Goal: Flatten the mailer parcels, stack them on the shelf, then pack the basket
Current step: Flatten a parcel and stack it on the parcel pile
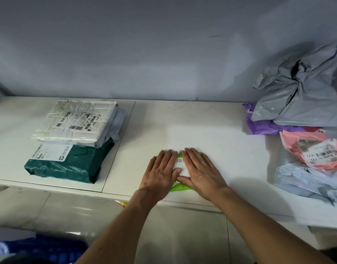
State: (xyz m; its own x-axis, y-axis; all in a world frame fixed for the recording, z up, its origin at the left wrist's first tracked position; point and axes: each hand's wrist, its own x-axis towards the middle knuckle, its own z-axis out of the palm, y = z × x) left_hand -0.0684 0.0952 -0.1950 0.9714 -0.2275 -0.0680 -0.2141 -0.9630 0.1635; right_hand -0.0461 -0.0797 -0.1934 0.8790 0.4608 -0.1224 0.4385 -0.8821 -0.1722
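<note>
Under the straight, pressing fingers (166, 158) of the left hand (161, 173) and right hand (201, 171) lies a green mailer (180, 187), with a flattened stack (74, 121) to their left and a crumpled heap (297, 103) waiting to their right.

A white shelf (202, 130) runs along the wall, its top split by a thin seam (119, 147) left of the middle. Left of the seam a dark green mailer (68, 166) lies flat on the surface near the front edge, and right of the seam a lime green mailer (180, 187) lies at the front edge. At the far right a purple mailer (263, 126) rests toward the wall, with a pale grey mailer (301, 178) nearer the front.
</note>
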